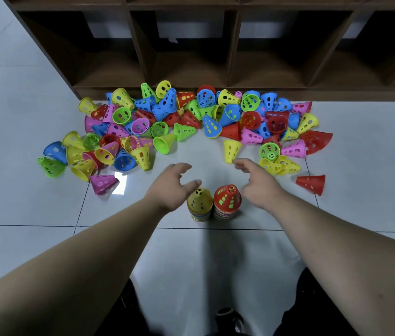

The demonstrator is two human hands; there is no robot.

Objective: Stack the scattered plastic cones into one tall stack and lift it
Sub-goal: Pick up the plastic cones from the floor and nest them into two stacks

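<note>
Two short stacks of perforated plastic cones stand side by side, touching, on the pale tiled floor [361,166] just in front of the person: a yellow-topped stack [200,204] on the left and a red-topped stack [227,202] on the right, each with many coloured rims showing at its base. Both bare arms reach forward over them. The left hand [171,187] hovers with loosely spread fingers and holds nothing, its thumb right at the tip of the yellow-topped stack. The right hand [258,183] is likewise spread and empty, just beside the red-topped stack, its fingertips near one yellow cone [231,150] standing apart from the rest. Beyond lies the heap of loose cones [191,117], too many to count exactly, several dozen in five colours: yellow, green, blue, red and pink, tumbled along the foot of a dark wooden shelf unit [215,57]. One red cone [311,184] lies alone on its side at the right, and one pink cone [103,184] likewise at the left.
</note>
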